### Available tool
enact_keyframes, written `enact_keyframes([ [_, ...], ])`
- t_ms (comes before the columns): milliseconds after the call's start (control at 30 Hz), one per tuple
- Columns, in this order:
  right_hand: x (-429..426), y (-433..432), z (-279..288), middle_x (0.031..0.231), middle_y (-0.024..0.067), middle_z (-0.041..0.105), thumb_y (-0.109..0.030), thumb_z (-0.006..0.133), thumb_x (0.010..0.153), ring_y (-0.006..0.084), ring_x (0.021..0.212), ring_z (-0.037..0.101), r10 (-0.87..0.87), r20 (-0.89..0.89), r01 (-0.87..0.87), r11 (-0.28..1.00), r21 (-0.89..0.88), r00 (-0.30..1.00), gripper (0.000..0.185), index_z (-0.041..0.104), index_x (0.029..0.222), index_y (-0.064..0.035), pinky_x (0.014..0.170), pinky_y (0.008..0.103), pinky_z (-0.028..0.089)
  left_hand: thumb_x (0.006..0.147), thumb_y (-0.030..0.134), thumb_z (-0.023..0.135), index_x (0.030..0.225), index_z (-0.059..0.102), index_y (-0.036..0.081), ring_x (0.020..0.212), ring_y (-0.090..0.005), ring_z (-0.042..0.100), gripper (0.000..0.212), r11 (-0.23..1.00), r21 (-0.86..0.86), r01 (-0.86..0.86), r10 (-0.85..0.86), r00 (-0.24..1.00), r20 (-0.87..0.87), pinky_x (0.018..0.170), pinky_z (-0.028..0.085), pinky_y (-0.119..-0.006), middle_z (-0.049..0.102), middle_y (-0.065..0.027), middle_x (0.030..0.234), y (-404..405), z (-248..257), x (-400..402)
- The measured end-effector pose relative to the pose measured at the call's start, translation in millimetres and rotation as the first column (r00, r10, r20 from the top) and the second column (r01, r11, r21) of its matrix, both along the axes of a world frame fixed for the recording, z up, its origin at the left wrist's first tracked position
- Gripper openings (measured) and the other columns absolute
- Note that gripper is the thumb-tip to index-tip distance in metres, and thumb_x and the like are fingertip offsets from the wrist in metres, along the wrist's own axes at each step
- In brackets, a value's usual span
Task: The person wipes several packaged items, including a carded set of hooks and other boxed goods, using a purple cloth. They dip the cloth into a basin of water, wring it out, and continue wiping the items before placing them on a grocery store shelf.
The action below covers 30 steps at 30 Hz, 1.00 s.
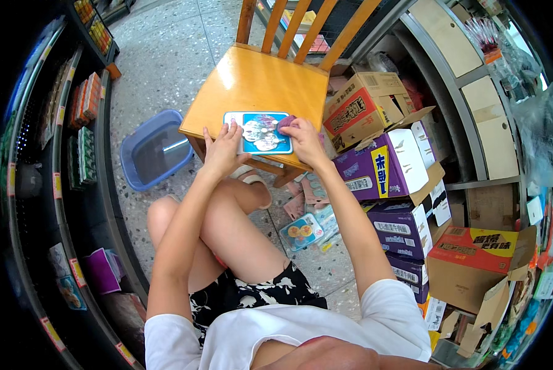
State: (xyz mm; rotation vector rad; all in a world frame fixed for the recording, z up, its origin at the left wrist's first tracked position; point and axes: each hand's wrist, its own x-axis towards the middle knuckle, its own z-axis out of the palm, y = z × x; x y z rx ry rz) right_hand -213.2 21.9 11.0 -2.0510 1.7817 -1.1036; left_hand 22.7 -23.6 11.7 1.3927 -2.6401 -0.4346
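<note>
On the seat of a wooden chair (258, 74) lies a flat blue-and-white package (263, 134) with pale rounded shapes printed or packed on its front. My left hand (224, 150) presses on the package's left end, fingers spread, with nothing gripped. Bunched in the fingers of my right hand (306, 142) is a purple cloth (286, 124), which touches the package's upper right corner. The package's right edge is partly covered by that hand.
A blue plastic basin (127, 159) holding water stands left of the chair. Shelves with goods (103, 185) line the left side. Opened cardboard boxes (466, 277) and purple cartons (359, 171) are stacked at right. Another blue package (300, 231) lies on the speckled floor (165, 55).
</note>
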Motion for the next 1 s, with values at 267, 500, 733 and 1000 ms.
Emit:
enact_keyframes([
  [267,3,-2,-20,0.092,0.011,0.058,-0.003,0.056,0.075,0.0306,0.093,0.053,-0.056,-0.183,0.039,0.994,-0.098,0.982,0.018,0.068,0.088,-0.0075,0.083,0.0393,0.042,0.074,0.035,0.07,0.133,0.04,0.006,0.133,-0.0287,0.032,0.073,1.0,0.003,0.003,-0.003,1.0,-0.002,0.104,0.008,-0.068,0.037,-0.0125,0.142,0,2,5],
  [500,0,-12,-28,0.094,0.012,0.058,-0.003,0.056,0.075,0.0304,0.092,0.053,-0.184,-0.114,0.17,0.978,-0.123,0.976,0.021,0.068,0.092,-0.0054,0.082,0.0388,0.042,0.072,0.036,0.071,0.132,0.042,0.005,0.133,-0.0284,0.033,0.073,1.0,-0.024,0.006,-0.007,1.0,-0.01,0.105,0.009,-0.065,0.038,-0.0127,0.141,-1,-2,1],
  [733,-1,-31,-20,0.096,0.0101,0.058,-0.004,0.055,0.076,0.0295,0.094,0.053,-0.073,-0.168,0.072,0.997,-0.011,0.983,0.023,0.069,0.094,-0.0065,0.083,0.0386,0.041,0.072,0.037,0.071,0.132,0.041,0.004,0.131,-0.0287,0.035,0.075,0.998,-0.06,0.002,-0.002,1.0,-0.002,0.106,0.01,-0.064,0.039,-0.0134,0.141,0,-3,0],
  [1000,15,-6,-23,0.091,0.0117,0.055,-0.002,0.053,0.074,0.0298,0.09,0.052,-0.219,-0.27,0.208,0.976,-0.069,0.938,0.023,0.067,0.093,-0.0033,0.079,0.041,0.04,0.074,0.036,0.069,0.133,0.038,0.004,0.132,-0.0293,0.034,0.075,0.998,-0.068,-0.002,0.005,0.999,0.037,0.105,0.009,-0.065,0.036,-0.0137,0.142,1,-7,-4],
])
